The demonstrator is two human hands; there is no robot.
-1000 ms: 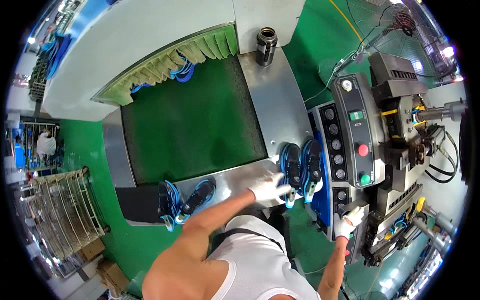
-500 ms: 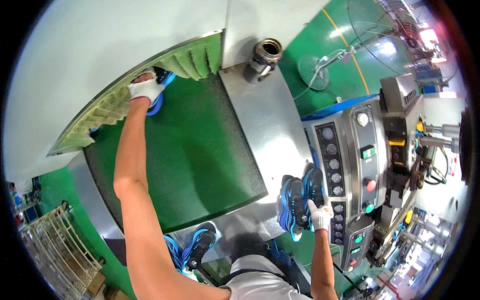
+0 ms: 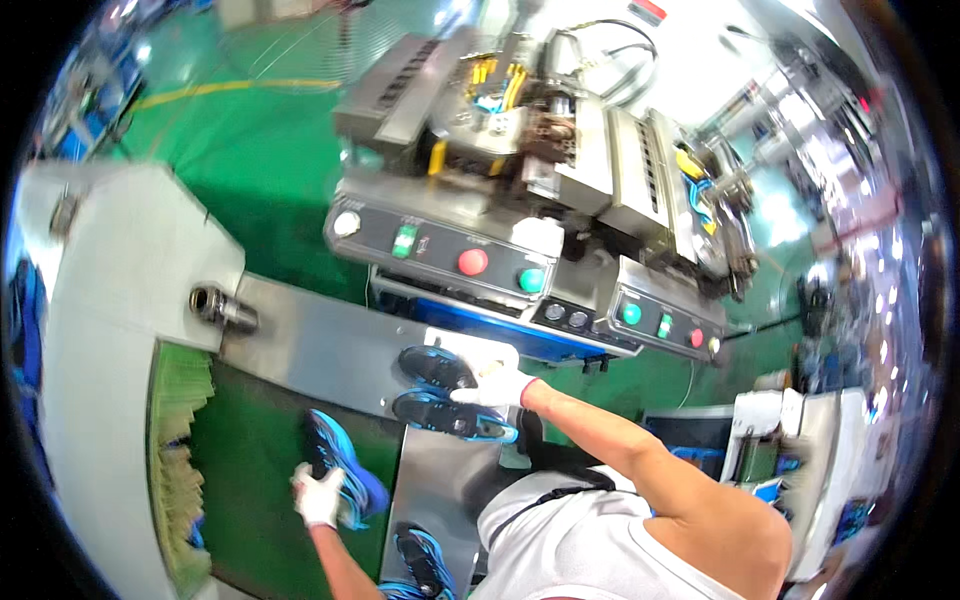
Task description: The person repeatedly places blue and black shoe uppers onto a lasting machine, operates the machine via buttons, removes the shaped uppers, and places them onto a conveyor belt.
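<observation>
My left hand [image 3: 318, 498], in a white glove, is closed on a black and blue sneaker [image 3: 328, 450] over the green conveyor belt [image 3: 250, 490]. My right hand [image 3: 495, 385], gloved too, grips a pair of black and blue sneakers [image 3: 435, 410] at their near ends. That pair lies side by side on the steel ledge [image 3: 320, 345] along the belt; the glove hides part of it. More black and blue sneakers [image 3: 425, 560] sit on the steel edge close to my body.
A fringed green curtain [image 3: 180, 440] hangs from the white machine housing [image 3: 110, 270]. A dark metal cylinder [image 3: 225, 308] stands on the ledge. Beyond it are control panels [image 3: 440, 245] with coloured buttons, below pressing machinery [image 3: 560, 140]. Another workstation [image 3: 790, 440] is at right.
The view has swung to the right. My left hand has drawn back from the curtain with the sneaker, now over the open belt. My right hand stays at the pair on the ledge.
</observation>
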